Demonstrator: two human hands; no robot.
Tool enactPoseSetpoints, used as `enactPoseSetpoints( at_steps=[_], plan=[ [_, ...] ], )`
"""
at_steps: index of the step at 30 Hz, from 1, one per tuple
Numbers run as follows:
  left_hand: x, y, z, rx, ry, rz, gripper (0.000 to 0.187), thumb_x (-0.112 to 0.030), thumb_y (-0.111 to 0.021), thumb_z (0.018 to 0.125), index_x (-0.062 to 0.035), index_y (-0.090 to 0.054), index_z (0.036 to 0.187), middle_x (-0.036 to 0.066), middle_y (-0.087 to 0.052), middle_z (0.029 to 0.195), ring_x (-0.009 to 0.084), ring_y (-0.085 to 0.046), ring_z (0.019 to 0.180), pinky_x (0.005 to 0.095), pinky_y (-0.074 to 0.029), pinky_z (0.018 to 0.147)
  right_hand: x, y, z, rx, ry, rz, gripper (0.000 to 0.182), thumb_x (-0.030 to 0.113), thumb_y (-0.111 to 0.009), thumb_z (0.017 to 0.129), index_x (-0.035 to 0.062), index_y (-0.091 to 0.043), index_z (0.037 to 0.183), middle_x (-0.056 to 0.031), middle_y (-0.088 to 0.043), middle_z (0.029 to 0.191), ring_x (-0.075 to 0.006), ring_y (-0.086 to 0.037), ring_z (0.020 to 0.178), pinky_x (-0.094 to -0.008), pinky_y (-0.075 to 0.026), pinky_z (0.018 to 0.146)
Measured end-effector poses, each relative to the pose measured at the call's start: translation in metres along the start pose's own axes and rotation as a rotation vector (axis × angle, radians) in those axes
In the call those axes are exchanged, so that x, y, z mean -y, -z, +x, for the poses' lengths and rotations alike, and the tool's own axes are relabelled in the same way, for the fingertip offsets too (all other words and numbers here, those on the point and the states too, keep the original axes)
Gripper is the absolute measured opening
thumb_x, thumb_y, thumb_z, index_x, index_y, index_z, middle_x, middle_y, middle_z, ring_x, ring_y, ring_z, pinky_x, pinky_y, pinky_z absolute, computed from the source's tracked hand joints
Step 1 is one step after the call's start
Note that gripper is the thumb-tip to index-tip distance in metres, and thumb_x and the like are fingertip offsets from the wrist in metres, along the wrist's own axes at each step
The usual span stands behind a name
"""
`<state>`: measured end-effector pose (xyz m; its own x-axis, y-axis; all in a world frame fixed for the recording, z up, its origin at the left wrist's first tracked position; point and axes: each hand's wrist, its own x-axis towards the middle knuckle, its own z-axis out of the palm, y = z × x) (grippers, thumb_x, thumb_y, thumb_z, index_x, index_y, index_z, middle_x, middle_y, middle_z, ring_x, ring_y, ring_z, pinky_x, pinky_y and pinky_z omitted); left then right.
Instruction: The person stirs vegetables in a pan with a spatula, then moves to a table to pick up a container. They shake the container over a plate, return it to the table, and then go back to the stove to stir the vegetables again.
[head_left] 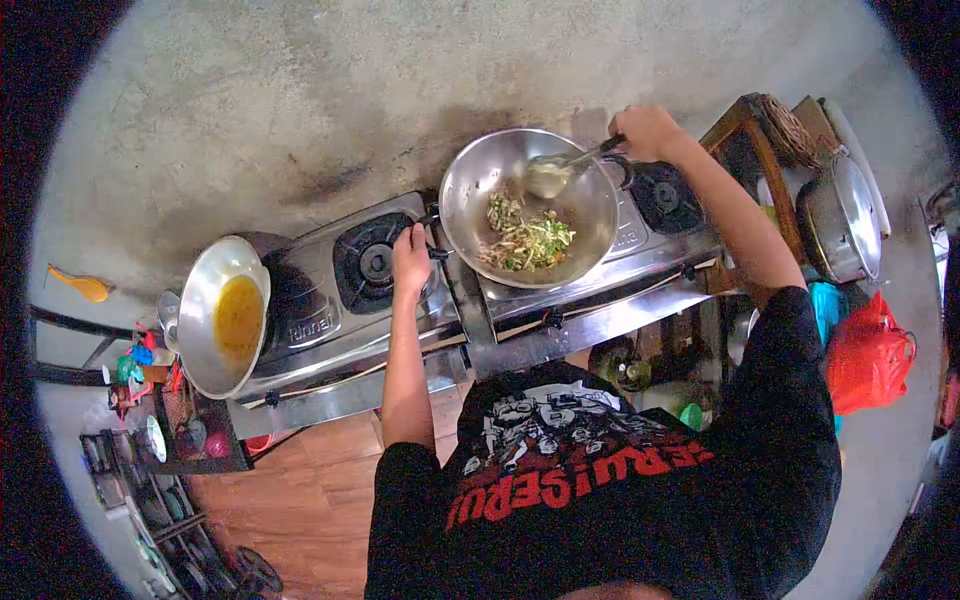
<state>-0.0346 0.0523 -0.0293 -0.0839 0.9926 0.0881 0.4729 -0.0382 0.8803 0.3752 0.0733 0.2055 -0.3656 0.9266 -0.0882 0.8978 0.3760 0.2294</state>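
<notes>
A metal wok (470,215) sits on the right-hand gas stove, with chopped green and pale vegetables (527,238) in its lower part. My left hand (410,262) is closed at the wok's left side, around what looks like its dark handle, partly hidden by the fingers. At the upper right, my right hand (645,133) grips the dark handle of a metal wok spatula (548,178). The spatula's broad end is inside the wok, above the vegetables and blurred.
A second wok (205,345) with yellow-brown liquid (238,318) stands at the left stove's end, beside a bare burner (375,262). On the right are another burner (665,195), a large pot (845,220) and a red plastic bag (870,355). A concrete wall (330,90) rises behind.
</notes>
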Motion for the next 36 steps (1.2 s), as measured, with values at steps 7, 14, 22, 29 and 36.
enactPoseSetpoints(
  at_steps=[7,14,22,29,36],
  plan=[
    [-0.019,0.005,-0.009,-0.025,-0.045,-0.083,0.042,-0.036,-0.046,0.099,0.0011,-0.061,0.088,0.008,-0.057,0.068,0.0149,-0.051,0.06,0.0323,-0.041,0.056,0.029,-0.025,-0.007,0.825,-0.282,0.315,0.031,0.033,-0.072,0.073,0.0031,-0.07,0.08,-0.0146,-0.071,0.082,-0.0248,-0.068,0.073,-0.0412,-0.054,0.063],
    [-0.009,0.001,-0.01,-0.028,-0.072,-0.103,0.045,-0.04,-0.044,0.099,0.0,-0.061,0.09,0.007,-0.058,0.07,0.0175,-0.051,0.057,0.0327,-0.041,0.054,0.104,-0.046,-0.064,0.057,-0.153,0.315,0.029,0.028,-0.064,0.084,0.0098,-0.064,0.107,-0.0201,-0.067,0.089,-0.0337,-0.068,0.074,-0.0443,-0.054,0.065],
    [-0.017,0.005,-0.012,0.047,0.102,-0.083,0.044,-0.035,-0.042,0.099,0.0041,-0.06,0.099,0.023,-0.064,0.091,0.0381,-0.06,0.087,0.0412,-0.044,0.078,0.1,-0.001,-0.075,-0.019,-0.14,0.065,0.026,0.027,-0.059,0.088,0.0145,-0.061,0.112,-0.0172,-0.065,0.089,-0.0345,-0.067,0.074,-0.0448,-0.054,0.062],
    [-0.003,0.0,-0.009,0.05,0.065,-0.106,0.045,-0.043,-0.044,0.099,-0.0008,-0.06,0.095,0.006,-0.061,0.08,0.0143,-0.052,0.062,0.0302,-0.042,0.052,0.087,-0.049,-0.096,0.091,-0.029,0.569,0.031,0.031,-0.055,0.092,0.018,-0.062,0.119,-0.0138,-0.066,0.109,-0.0345,-0.061,0.104,-0.0439,-0.048,0.091],
    [-0.024,0.002,-0.019,0.046,0.124,-0.117,0.044,-0.037,-0.042,0.099,0.0026,-0.06,0.089,0.021,-0.064,0.083,0.0358,-0.06,0.079,0.0417,-0.044,0.073,0.112,-0.05,-0.101,0.303,-0.216,0.307,0.028,0.03,-0.051,0.093,0.0235,-0.065,0.116,-0.01,-0.067,0.107,-0.0317,-0.064,0.099,-0.0455,-0.051,0.084]
  ],
)
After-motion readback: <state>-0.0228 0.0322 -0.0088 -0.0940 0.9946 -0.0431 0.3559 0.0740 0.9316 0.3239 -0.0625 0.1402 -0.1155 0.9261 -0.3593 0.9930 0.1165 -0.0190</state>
